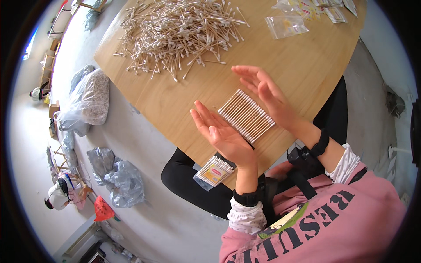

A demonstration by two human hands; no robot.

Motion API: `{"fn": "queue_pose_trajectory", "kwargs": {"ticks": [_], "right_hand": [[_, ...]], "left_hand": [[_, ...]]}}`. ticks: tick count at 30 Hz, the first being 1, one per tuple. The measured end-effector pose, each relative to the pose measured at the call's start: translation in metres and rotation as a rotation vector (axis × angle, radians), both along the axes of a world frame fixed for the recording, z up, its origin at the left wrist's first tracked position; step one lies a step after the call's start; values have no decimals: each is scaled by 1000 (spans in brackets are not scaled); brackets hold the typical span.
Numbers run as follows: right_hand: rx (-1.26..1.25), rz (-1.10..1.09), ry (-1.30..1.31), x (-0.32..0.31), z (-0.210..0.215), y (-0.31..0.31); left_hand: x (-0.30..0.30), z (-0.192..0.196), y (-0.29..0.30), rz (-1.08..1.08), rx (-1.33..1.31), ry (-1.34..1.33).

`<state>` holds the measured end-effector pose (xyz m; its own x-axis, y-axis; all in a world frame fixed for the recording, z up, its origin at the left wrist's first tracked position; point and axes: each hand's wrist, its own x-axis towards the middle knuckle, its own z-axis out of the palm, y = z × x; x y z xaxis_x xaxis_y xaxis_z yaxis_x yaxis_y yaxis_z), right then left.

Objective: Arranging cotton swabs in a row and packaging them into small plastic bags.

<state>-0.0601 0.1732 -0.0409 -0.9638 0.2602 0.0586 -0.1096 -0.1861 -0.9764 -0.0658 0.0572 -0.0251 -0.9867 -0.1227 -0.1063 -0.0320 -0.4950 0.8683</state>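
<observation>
A neat single row of cotton swabs [246, 115] lies side by side on the wooden table [175, 105]. At the left side of that row is my left hand [222, 133], open, palm up and fingers stretched out. My right hand [272, 97] is on the far right side of the row, its fingers extended and apart, holding nothing. Whether either hand touches the swabs I cannot tell. A clear pack of cotton swabs [215, 172] with a yellow and white label rests at the table's near edge, by my left wrist. Farther off, a large loose heap of cotton swabs [175, 37] covers the table.
Clear plastic bags [287, 27] and several small packs [335, 15] lie at the table's far right. On the floor to the left are a big filled sack [90, 96] and grey plastic bags [125, 184]. Another person [66, 193] is at the far left.
</observation>
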Motion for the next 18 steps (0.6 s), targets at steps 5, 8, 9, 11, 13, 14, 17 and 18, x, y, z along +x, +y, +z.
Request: {"fn": "queue_pose_trajectory", "kwargs": {"ticks": [5, 8, 9, 11, 13, 14, 17, 18], "right_hand": [[33, 55, -32, -3, 8, 0], [56, 81, -47, 1, 11, 3], [138, 51, -44, -2, 13, 7], [250, -53, -117, -11, 20, 13], [496, -50, -132, -30, 22, 23], [738, -51, -157, -40, 22, 29], [932, -86, -31, -68, 21, 22], [1046, -80, 0, -74, 19, 24]], "left_hand": [[-1, -2, 1, -83, -69, 19], [0, 3, -2, -139, -147, -37], [2, 3, -6, -231, -629, 88], [9, 4, -8, -367, -1396, 280], [20, 7, -3, -422, -1554, 326], [25, 8, 0, -487, -1714, 363], [36, -10, 0, -511, -1741, 359], [37, -10, 2, -526, -1753, 356]]}}
